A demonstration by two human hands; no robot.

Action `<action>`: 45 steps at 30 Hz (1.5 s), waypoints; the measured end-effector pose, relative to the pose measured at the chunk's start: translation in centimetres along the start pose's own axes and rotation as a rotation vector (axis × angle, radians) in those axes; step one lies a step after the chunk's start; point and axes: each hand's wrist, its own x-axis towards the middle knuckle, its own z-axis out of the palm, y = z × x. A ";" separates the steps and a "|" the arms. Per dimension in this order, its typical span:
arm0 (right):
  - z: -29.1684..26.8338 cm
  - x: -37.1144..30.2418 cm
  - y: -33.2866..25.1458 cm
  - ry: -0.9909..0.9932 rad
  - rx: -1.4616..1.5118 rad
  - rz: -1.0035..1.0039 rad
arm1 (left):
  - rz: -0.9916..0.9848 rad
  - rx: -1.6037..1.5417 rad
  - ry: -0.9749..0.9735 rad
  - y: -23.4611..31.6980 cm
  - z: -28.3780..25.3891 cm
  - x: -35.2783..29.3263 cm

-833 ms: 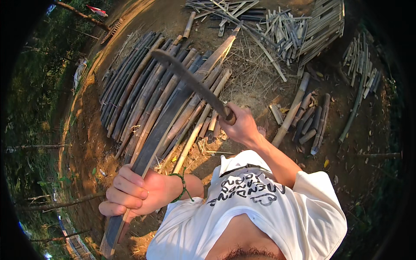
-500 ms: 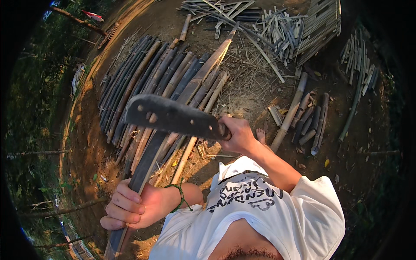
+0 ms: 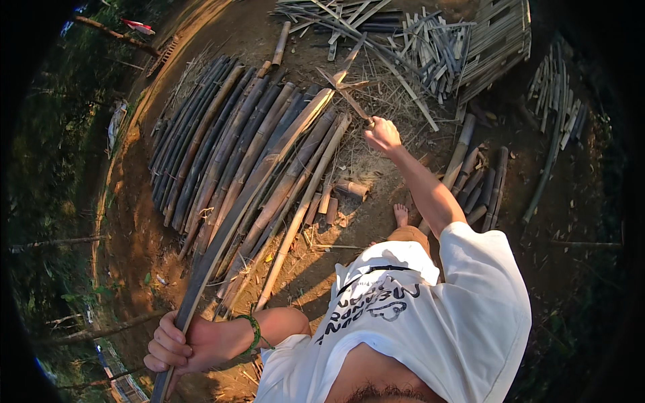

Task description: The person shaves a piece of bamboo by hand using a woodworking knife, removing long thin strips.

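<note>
Holding the near end of a long split bamboo strip (image 3: 276, 158), our left hand (image 3: 195, 344) has its grip wrapped fully around it. The strip is narrow, dark along its near length and pale toward the far end; it runs diagonally away from us, overlapping the bamboo poles (image 3: 232, 144) in view. Our right hand (image 3: 383, 137), arm extended, has its grip clenched around a machete (image 3: 354, 105). The thin blade, seen nearly edge-on, crosses the strip near its far end; we cannot tell how deep the contact is. The poles are round and jointed, dark green to brown, laid side by side on bare earth. A short bamboo section (image 3: 352, 189) lies to their right. Beyond lie dry, straw-like shavings (image 3: 384, 82), a loose heap of flat slats (image 3: 440, 57) and a panel of parallel strips (image 3: 495, 50). Shorter bamboo lengths (image 3: 498, 185) are clustered at our right.
</note>
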 end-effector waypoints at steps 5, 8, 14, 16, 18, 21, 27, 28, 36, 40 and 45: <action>-0.5 2.7 -2.1 -0.036 0.073 -0.231 | 0.057 0.081 0.042 0.5 -1.8 1.8; -1.7 0.4 -5.5 -0.062 0.109 -0.559 | -0.016 0.120 0.032 1.7 -4.0 4.0; 1.3 20.2 10.4 -0.047 0.013 0.392 | -0.207 -0.100 0.080 1.0 -4.3 6.9; 1.6 19.1 14.1 0.025 0.116 0.530 | -0.070 0.067 0.117 2.5 -4.9 6.3; 2.3 16.4 15.9 0.027 0.198 0.442 | 0.070 0.226 0.154 2.4 -3.8 6.5; 1.3 9.4 13.3 0.019 0.361 0.352 | 0.107 0.281 0.201 4.8 -4.4 7.2; -0.6 -0.7 5.8 -0.022 0.734 -0.069 | 0.101 0.007 -0.182 -1.8 2.2 7.1; -0.8 -1.9 4.8 -0.036 0.794 -0.063 | 0.086 -0.104 -0.250 -2.6 2.0 7.6; -6.1 -9.3 -2.3 -0.043 0.888 -0.100 | -0.228 -0.553 -1.073 -7.2 4.8 9.2; -9.5 -14.0 -6.4 -0.004 0.715 -0.256 | -0.171 -0.328 -0.781 -4.2 4.0 7.6; -8.8 -19.7 -14.2 0.056 0.706 -0.569 | -0.051 -0.027 -0.220 -1.3 5.2 1.2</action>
